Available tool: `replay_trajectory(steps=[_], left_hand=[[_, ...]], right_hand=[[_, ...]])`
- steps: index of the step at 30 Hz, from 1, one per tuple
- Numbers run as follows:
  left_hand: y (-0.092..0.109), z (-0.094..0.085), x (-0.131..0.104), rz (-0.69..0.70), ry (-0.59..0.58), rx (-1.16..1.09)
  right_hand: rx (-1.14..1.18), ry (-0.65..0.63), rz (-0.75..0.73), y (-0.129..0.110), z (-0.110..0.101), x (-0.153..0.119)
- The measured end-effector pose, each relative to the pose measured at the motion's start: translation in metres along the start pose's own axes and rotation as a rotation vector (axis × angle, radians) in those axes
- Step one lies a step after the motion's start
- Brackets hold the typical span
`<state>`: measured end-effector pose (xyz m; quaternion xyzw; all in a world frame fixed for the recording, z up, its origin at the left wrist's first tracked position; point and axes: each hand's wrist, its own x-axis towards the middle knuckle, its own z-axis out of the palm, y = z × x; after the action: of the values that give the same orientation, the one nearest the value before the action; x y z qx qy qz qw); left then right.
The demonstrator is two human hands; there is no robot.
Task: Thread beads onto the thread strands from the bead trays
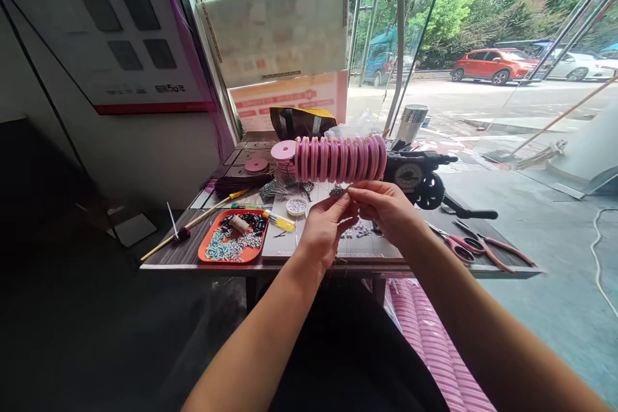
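My left hand and my right hand meet above a pale board, thumbs and forefingers pinched close together. What they hold is too small to make out. Just beyond the fingertips is a dark cluster of small pieces. A row of pink rings sits behind my hands on a black hand-cranked device. Small pale beads lie on the board under my right hand. A round white dish of beads stands left of my hands.
An orange tray with beads lies left, beside a yellow-handled tool and a wooden stick. Red-handled scissors and pliers lie right. Pink spools stand behind; pink rolls are below the table.
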<state>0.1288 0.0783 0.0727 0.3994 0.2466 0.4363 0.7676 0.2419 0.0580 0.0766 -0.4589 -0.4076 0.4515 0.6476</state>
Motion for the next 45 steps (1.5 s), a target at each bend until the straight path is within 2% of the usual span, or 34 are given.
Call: replay_trajectory(steps=[6,11,15,19,23,34,40,45], left_hand=[[-0.011,-0.016,-0.016,-0.029,-0.019,0.068],[-0.028,-0.041,-0.052,-0.177,-0.076,0.09],[-0.035,-0.054,-0.072,-0.291,-0.069,0.015],[-0.037,-0.056,-0.078,-0.353,-0.042,-0.084],[-0.038,-0.054,-0.08,-0.372,-0.047,-0.142],[-0.042,-0.056,-0.083,-0.369,-0.048,-0.128],[-0.043,-0.053,-0.079,-0.298,0.01,0.035],[-0.046,-0.053,-0.071,-0.102,0.11,0.373]], right_hand=[[0.019,-0.015,0.002,0.004,0.001,-0.001],[0.028,-0.019,-0.017,0.005,-0.003,-0.002],[0.021,-0.066,0.03,0.016,0.0,-0.018],[0.046,-0.153,0.168,0.041,0.008,-0.053],[0.116,-0.22,0.241,0.061,0.01,-0.079],[0.179,-0.233,0.288,0.072,0.008,-0.085],[0.041,-0.167,0.206,0.067,0.006,-0.08],[-0.158,0.106,-0.051,0.038,-0.009,-0.045]])
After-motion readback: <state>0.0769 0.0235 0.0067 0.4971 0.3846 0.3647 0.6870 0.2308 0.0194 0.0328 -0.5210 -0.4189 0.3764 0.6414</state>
